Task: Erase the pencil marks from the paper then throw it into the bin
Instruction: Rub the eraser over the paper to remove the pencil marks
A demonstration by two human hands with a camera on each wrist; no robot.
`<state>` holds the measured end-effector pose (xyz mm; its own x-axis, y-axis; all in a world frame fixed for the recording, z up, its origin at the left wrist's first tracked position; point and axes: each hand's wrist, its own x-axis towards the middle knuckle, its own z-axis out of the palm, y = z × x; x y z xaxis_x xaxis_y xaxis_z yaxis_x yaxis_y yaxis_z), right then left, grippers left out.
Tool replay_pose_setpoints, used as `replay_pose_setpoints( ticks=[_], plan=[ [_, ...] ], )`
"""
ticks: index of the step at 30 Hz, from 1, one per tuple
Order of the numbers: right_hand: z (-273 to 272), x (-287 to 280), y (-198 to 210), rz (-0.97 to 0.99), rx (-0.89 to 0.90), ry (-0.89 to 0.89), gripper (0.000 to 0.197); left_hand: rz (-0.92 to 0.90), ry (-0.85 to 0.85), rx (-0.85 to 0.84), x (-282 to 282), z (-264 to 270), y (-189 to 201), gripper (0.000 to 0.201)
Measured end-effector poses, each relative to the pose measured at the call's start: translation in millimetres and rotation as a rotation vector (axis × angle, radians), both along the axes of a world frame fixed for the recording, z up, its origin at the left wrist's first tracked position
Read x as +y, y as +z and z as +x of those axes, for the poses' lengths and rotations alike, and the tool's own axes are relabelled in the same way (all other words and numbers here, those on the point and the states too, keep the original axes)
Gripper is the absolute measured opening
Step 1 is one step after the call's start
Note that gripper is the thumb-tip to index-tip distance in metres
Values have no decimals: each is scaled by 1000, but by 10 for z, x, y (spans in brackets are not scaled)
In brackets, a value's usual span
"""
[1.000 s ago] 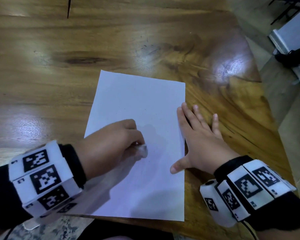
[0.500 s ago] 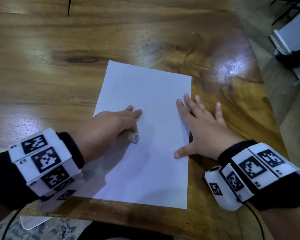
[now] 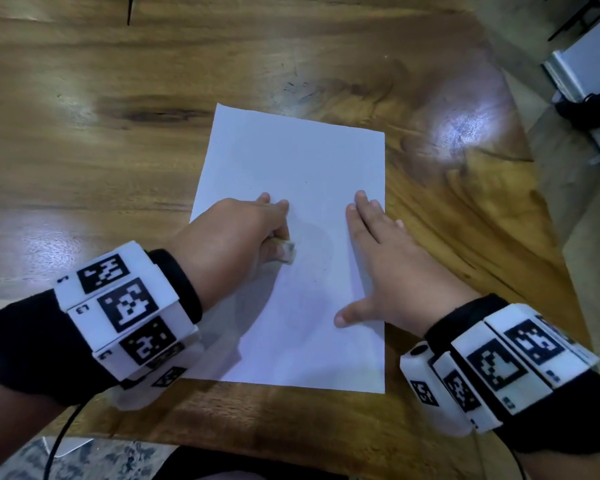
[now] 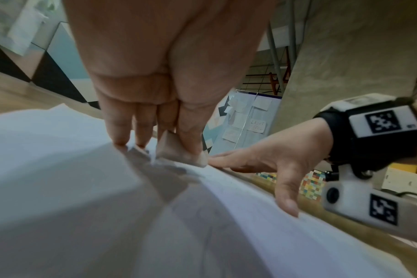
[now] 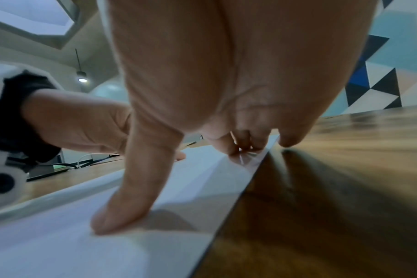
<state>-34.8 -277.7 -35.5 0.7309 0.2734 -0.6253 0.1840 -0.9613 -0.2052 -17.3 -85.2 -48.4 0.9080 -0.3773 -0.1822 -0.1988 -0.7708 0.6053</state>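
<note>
Now | left hand (image 3: 236, 233) pinching eraser (image 3: 286, 252), rubbing paper (image 3: 291, 161) | right hand (image 3: 392, 268) spread flat, pinning edge | risk: creasing or tearing sheet if pressing hard or pin slipping

The eraser (image 3: 286, 251) is mostly hidden by the left hand's fingers (image 3: 278, 206) — its shape blurred.

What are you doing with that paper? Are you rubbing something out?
Yes. The left hand pinches a small eraser and holds it down on the white sheet of paper. The right hand lies flat with spread fingers on the sheet's right edge, keeping it in place on the wooden table. A few faint pencil marks show beside the eraser, so the erasing is not finished. No bin is in view.
</note>
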Motion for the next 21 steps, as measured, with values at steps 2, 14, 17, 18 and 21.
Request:
replay_pose_setpoints(
  ticks=[2,14,17,18,21],
  plan=[
    [-7,-17,-16,-10,-23,9,136,23,-18,-74,-84,44,68,11],
    [12,-107,-32,18,-64,32,136,156,-275,-48,-529,144,116,8],
    [7,-112,-24,-4,-62,28,136,123,-425,-19,-371,-107,70,12],
    [4,-109,-19,-15,-59,25,135,118,-436,4,-353,-100,66,8],
    [1,-93,-3,-43,-57,14,134,173,-357,-32,-463,162,130,13]
  ],
)
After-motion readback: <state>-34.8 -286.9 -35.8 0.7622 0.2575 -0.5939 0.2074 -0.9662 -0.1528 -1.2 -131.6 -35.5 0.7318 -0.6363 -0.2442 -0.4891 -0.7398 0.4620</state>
